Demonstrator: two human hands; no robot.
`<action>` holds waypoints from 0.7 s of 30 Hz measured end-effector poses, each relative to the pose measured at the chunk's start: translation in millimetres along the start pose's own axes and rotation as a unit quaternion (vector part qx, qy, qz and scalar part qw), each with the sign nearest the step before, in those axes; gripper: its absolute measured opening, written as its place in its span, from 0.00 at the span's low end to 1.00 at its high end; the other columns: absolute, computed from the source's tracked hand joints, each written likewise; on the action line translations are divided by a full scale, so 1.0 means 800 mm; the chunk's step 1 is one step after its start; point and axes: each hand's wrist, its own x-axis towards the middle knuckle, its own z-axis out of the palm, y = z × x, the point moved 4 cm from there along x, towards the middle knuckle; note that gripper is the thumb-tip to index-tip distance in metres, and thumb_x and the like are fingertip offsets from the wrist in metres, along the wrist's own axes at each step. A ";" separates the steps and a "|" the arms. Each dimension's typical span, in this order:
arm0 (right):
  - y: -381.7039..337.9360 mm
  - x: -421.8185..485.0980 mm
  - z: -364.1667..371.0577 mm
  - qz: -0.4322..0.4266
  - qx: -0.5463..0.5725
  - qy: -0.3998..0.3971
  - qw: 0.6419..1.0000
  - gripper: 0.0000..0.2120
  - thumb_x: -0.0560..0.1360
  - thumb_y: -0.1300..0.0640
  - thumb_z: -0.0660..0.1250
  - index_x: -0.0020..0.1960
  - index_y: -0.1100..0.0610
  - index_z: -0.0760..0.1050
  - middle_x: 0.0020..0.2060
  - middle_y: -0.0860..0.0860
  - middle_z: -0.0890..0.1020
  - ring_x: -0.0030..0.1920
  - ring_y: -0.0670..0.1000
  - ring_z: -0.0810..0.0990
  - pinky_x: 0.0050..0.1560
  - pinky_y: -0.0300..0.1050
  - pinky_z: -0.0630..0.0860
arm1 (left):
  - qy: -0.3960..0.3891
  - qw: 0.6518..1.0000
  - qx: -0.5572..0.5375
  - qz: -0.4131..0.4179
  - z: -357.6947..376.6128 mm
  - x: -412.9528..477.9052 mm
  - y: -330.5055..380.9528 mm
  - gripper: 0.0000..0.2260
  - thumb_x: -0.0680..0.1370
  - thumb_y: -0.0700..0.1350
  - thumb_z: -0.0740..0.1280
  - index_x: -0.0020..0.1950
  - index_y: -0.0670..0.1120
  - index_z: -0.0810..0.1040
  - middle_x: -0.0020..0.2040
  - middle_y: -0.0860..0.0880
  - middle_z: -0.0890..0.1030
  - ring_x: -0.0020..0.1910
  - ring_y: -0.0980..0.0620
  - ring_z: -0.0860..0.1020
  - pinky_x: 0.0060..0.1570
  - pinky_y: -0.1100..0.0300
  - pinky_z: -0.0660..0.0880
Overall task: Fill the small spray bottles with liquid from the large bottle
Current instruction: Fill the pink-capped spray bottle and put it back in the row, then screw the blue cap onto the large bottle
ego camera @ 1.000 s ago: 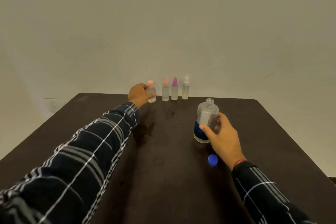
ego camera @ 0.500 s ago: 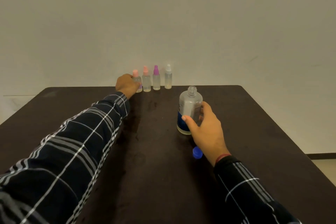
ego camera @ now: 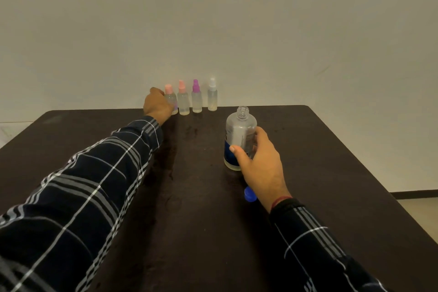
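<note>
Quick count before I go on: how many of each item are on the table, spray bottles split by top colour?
pink-top spray bottles: 2
purple-top spray bottle: 1
white-top spray bottle: 1
large bottle: 1
blue cap: 1
Total: 6

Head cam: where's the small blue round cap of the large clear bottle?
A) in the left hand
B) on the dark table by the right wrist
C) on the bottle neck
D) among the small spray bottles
B: the small blue round cap lies on the dark table by the wrist of the right hand; the large clear bottle has an open neck, and the left hand grips a pink-capped small spray bottle.
</note>
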 end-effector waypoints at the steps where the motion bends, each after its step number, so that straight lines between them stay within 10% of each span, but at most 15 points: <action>1: 0.000 0.000 0.000 0.000 0.001 0.000 1.000 0.34 0.75 0.48 0.72 0.76 0.47 0.59 0.72 0.47 0.70 0.72 0.50 0.70 0.71 0.55 0.70 | 0.004 1.000 -0.011 -0.002 0.000 0.000 -0.002 0.23 0.75 0.43 0.76 0.66 0.41 0.70 0.62 0.40 0.78 0.59 0.40 0.78 0.57 0.49 0.76; 12: 0.000 -0.004 0.002 -0.018 0.002 0.008 1.000 0.33 0.75 0.47 0.72 0.75 0.48 0.62 0.70 0.46 0.73 0.70 0.49 0.72 0.70 0.54 0.72 | 0.036 0.997 0.047 0.057 -0.017 -0.044 -0.007 0.11 0.78 0.38 0.70 0.58 0.45 0.73 0.59 0.43 0.75 0.52 0.43 0.78 0.50 0.52 0.75; 15: -0.006 -0.012 -0.004 -0.029 0.003 0.003 1.000 0.33 0.75 0.47 0.72 0.75 0.50 0.62 0.70 0.48 0.74 0.69 0.50 0.72 0.69 0.52 0.72 | 0.062 0.980 0.064 0.180 -0.041 -0.112 0.017 0.06 0.80 0.43 0.66 0.56 0.48 0.74 0.54 0.49 0.73 0.47 0.49 0.76 0.46 0.53 0.74; 21: 0.000 -0.036 -0.024 0.012 -0.029 -0.089 0.996 0.44 0.72 0.48 0.76 0.79 0.57 0.55 0.74 0.53 0.68 0.73 0.54 0.68 0.70 0.47 0.66 | -0.250 0.935 -0.136 0.210 -0.030 -0.239 0.051 0.26 0.81 0.55 0.67 0.77 0.50 0.66 0.69 0.55 0.74 0.62 0.57 0.76 0.58 0.64 0.73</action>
